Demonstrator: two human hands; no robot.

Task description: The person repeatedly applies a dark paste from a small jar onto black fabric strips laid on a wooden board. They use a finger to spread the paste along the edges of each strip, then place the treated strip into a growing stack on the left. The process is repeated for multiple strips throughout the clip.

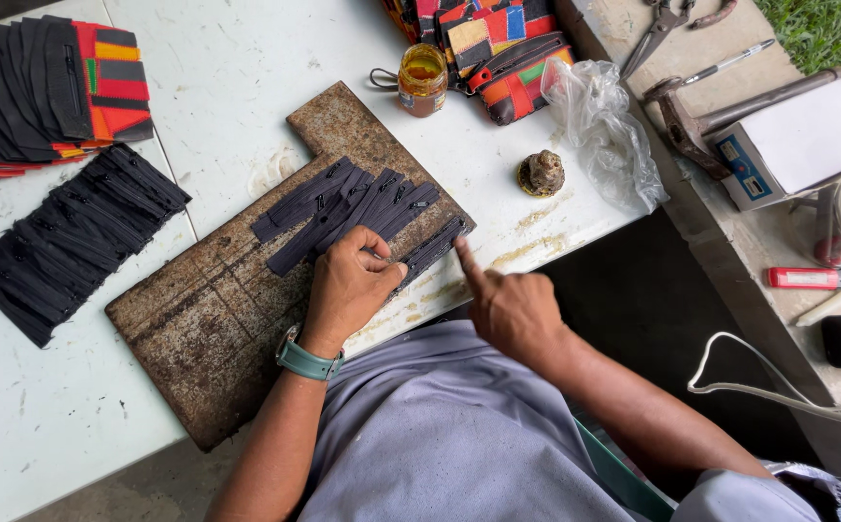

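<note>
Several short black zippers (343,205) lie side by side on a worn brown board (198,324) at the table's near edge. My left hand (348,285), with a teal watch on the wrist, pinches the end of one black zipper (430,249) at the right of the row. My right hand (507,304) hovers just to the right, index finger stretched out and touching that zipper's edge, other fingers curled, holding nothing.
A pile of black zippers (72,242) and a stack of black and red-orange fabric pieces (48,87) lie at left. A glue jar (422,79), colourful pouches (498,53), a plastic bag (599,130), a small metal weight (541,174), pliers (667,19), pen, box and lighter (807,278) sit right.
</note>
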